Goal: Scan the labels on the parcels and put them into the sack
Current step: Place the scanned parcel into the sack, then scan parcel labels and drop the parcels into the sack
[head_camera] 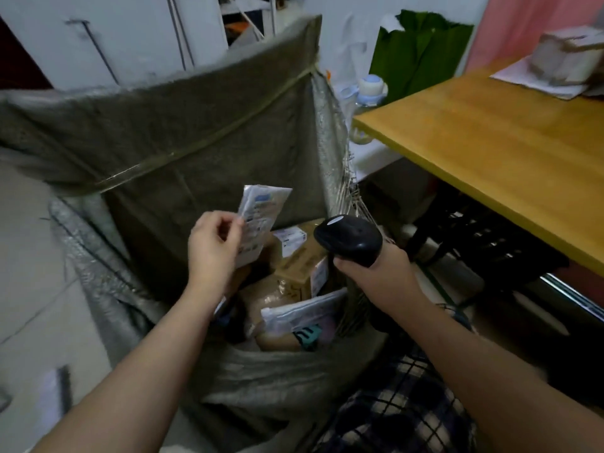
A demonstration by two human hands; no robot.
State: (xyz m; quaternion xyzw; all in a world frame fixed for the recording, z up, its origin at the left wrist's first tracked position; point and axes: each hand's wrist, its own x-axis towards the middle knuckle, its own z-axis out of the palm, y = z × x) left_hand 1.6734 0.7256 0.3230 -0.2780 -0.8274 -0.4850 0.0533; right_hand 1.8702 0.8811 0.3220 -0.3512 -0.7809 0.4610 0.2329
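Observation:
A large grey woven sack (170, 132) stands open in front of me, its far wall raised. My left hand (212, 246) pinches a small flat white parcel (261, 210) by its lower left edge and holds it above the sack's mouth, label side towards me. To its right, my right hand (376, 269) grips a black handheld scanner (348, 238), whose head points toward the parcel. Inside the sack lie several parcels: brown cardboard boxes (300, 266) with white labels and a clear plastic mailer (304, 313).
A yellow wooden table (490, 142) stands at the right with a taped box (565, 57) on paper at its far end. Dark crates sit under the table. A water bottle (369, 89) and green cloth (421, 50) lie behind the sack. Pale floor is at left.

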